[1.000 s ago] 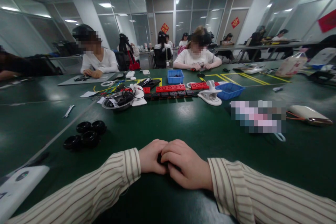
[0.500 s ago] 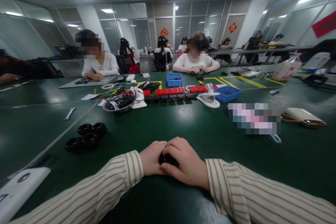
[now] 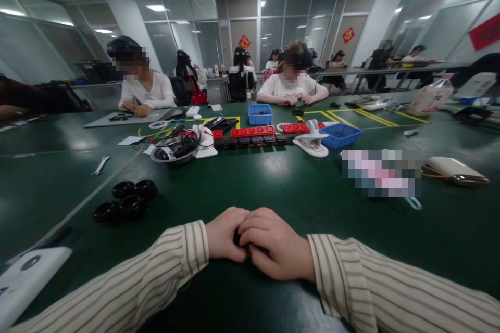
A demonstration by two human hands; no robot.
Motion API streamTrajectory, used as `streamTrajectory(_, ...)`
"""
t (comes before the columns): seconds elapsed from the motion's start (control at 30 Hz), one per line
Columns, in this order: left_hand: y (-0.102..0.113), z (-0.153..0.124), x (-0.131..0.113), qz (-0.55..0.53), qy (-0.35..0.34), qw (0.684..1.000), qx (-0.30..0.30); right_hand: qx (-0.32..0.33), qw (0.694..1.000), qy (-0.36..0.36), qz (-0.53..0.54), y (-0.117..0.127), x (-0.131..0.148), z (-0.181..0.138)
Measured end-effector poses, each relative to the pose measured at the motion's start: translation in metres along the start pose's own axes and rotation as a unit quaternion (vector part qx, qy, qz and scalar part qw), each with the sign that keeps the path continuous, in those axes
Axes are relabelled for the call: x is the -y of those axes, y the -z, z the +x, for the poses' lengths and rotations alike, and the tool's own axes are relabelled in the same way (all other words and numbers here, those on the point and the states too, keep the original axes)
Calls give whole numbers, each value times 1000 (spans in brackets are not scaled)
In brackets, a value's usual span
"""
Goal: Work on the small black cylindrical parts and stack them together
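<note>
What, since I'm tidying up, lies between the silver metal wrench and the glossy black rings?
In the head view, only bare green tabletop, crossed by a pale seam, separates the wrench from the rings.

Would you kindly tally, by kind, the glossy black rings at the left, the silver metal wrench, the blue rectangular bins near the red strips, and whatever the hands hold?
Glossy black rings: 4
Silver metal wrench: 1
Blue rectangular bins: 2
Mostly hidden black object between left hand and right hand: 1
Total: 8
</note>
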State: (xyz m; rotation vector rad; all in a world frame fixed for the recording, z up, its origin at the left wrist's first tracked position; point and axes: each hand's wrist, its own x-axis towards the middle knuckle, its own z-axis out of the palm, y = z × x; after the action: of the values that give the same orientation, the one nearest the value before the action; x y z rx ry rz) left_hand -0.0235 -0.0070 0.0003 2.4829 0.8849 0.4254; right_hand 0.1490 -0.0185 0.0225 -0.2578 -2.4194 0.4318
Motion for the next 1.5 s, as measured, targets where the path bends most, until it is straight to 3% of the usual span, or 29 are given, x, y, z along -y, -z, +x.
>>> streamTrajectory(0.13, 3, 0, -3, -8, -7, 1000, 7, -19, 1000, 2, 21, 1, 0, -1)
streamTrajectory(0.33, 11, 3, -10, -96, -6, 995, -13, -51, 997, -53, 8, 3, -1, -3)
streamTrajectory(0.5, 9, 6, -8, -78, 16, 997, 6, -65, 993, -92, -20, 1, 0, -4)
streamTrajectory(0.73, 2, 3, -8, -32, 56, 998, -15, -41, 991, -119, -51, 0, 0, -3)
streamTrajectory(0.97, 1, 0, -1, -49, 9, 999, -11, -19, 997, -72, -1, 2, 1, 0)
streamTrajectory(1.23, 2, 0, -1, -19, 4, 1000, 10, -18, 998, 18, 54, 2, -2, 0)
streamTrajectory(1.37, 4, 1, -3, -30, -8, 1000, 2, -23, 998, 4, 55, 2, -1, -2)
streamTrajectory(1.5, 7, 2, -8, -47, -5, 999, -16, -50, 997, -60, 8, 1, 1, -3)
